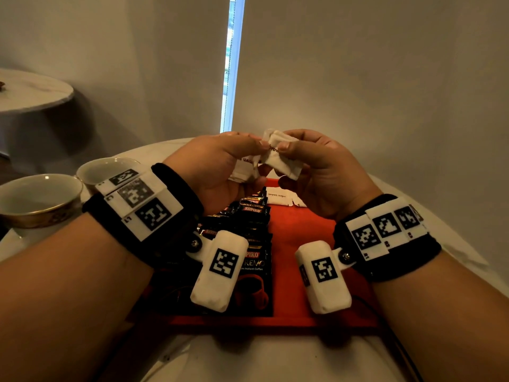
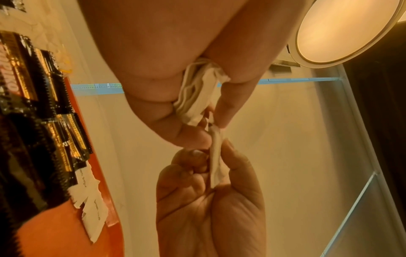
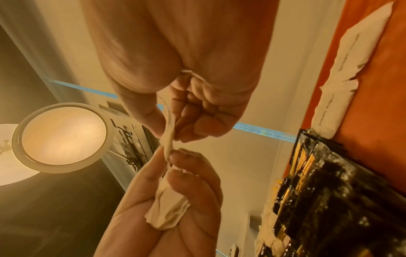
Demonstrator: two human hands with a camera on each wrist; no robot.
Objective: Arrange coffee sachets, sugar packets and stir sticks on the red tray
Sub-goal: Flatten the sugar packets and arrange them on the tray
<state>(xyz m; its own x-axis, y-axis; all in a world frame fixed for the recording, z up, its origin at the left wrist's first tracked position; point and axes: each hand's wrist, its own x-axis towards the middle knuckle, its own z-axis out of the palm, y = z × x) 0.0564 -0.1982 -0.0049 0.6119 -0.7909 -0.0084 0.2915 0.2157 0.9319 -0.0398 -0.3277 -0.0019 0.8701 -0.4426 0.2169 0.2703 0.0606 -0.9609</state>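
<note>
Both hands are raised over the far end of the red tray point(image 1: 297, 224). My left hand point(image 1: 256, 158) grips a small stack of white sugar packets point(image 1: 243, 169) in its palm. My right hand point(image 1: 286, 161) pinches one white brown-sugar packet point(image 1: 283, 164) between thumb and fingers. The left wrist view shows that packet point(image 2: 216, 156) running from the left hand's fingertips point(image 2: 224, 118) to the right hand point(image 2: 211, 173). Black Kopiko coffee sachets point(image 1: 248, 216) lie overlapped in a row on the tray's left side. Two sugar packets point(image 1: 278, 198) lie flat at its far end. No stir sticks show.
Two white cups with gold rims point(image 1: 38, 197) point(image 1: 107, 169) stand left of the tray on the round white table point(image 1: 454, 244). A dark cable point(image 1: 385, 326) runs past the tray's right front corner. Another round table point(image 1: 33, 89) stands at the back left.
</note>
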